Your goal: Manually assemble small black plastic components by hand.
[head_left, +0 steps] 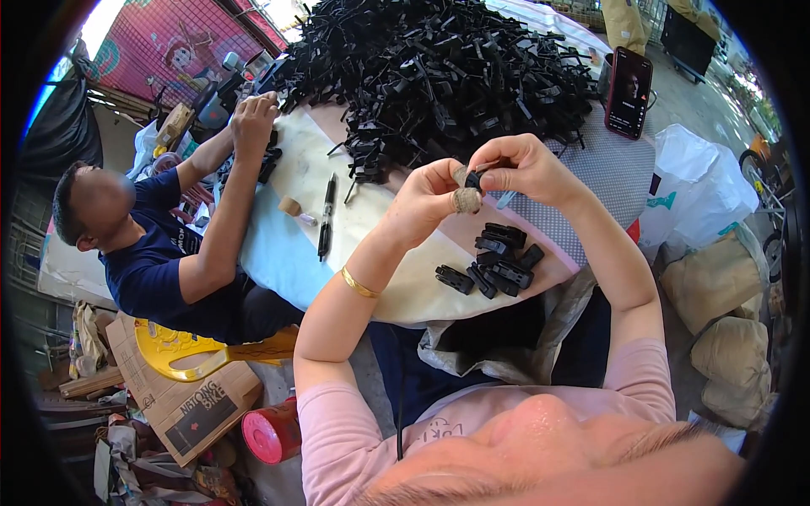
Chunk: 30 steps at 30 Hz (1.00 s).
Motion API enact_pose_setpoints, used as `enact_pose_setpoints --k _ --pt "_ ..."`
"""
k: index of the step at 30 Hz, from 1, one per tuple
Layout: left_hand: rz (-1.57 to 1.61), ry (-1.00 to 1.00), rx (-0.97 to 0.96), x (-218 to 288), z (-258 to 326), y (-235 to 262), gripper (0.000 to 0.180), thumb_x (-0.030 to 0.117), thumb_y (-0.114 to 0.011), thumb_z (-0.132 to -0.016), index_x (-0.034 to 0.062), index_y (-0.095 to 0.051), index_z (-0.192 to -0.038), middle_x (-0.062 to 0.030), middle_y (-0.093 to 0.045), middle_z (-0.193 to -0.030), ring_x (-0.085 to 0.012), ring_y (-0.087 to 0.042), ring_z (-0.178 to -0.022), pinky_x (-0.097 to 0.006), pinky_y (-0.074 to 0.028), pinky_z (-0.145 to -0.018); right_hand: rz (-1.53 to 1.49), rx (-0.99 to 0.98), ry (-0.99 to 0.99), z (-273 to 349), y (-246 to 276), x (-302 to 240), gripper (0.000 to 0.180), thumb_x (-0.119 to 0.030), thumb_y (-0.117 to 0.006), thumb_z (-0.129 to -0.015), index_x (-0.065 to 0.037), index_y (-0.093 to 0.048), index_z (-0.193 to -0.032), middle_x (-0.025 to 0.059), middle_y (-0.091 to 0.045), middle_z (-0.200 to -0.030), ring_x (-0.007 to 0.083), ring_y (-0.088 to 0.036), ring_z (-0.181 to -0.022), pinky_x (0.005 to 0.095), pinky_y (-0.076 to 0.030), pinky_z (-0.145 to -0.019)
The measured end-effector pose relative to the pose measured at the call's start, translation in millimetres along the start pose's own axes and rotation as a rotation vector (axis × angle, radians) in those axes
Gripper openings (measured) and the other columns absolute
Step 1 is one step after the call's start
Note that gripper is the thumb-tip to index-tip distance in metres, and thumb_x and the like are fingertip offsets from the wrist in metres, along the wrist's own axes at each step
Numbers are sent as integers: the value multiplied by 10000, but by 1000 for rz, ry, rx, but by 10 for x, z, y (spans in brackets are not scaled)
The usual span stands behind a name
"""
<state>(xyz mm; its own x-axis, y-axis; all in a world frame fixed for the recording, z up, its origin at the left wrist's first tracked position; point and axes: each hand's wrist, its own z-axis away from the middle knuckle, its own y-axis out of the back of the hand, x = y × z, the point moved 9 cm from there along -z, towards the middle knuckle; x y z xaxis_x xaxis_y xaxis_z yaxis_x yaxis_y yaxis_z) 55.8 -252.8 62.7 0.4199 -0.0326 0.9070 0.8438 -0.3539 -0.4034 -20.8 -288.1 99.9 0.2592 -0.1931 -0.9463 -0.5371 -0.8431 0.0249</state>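
Over the table, my left hand (422,201) and my right hand (530,173) meet at a small black plastic part (473,180). My left thumb and a finger, wrapped in tan tape, pinch the part from one side. From the other side, my right thumb and forefinger close on it, and their fingertips partly hide it. A small pile of black plastic pieces (499,261) lies below my hands near the table's front edge. Beyond them rises a large heap of black plastic parts (447,80), many with thin stems.
To the left lie a black pen (326,218) and a small tan roll (289,206) on the cloth-covered table (283,253). A co-worker (169,228) sits there, hands raised by the heap. A phone (629,93) stands upright at right, near white plastic bags (700,181). An open sack (498,337) hangs at my lap.
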Motion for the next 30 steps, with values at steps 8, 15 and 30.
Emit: enact_pose_setpoints --k 8,15,30 --pt "-280 -182 320 239 48 139 169 11 -638 -772 7 -480 -831 -51 -595 -812 -90 -566 -752 -198 -475 -671 371 270 109 66 107 -120 145 -115 -545 -843 5 -609 -892 17 -580 -687 50 -493 -609 180 -406 -552" --pt "-446 -302 427 293 138 146 225 -34 -597 -782 -24 -512 -991 -96 -605 -877 -147 -604 -774 -269 -509 -724 438 259 41 35 2 -98 121 -78 -537 -831 21 -606 -839 41 -603 -692 81 -529 -632 215 -436 -575" --pt "-783 -330 516 307 145 -15 261 18 -688 -702 6 -545 -920 -93 -630 -816 -115 -589 -729 -242 -480 -659 556 243 -184 87 378 -97 236 -220 -603 -810 15 -623 -802 30 -578 -624 60 -503 -588 202 -411 -537"
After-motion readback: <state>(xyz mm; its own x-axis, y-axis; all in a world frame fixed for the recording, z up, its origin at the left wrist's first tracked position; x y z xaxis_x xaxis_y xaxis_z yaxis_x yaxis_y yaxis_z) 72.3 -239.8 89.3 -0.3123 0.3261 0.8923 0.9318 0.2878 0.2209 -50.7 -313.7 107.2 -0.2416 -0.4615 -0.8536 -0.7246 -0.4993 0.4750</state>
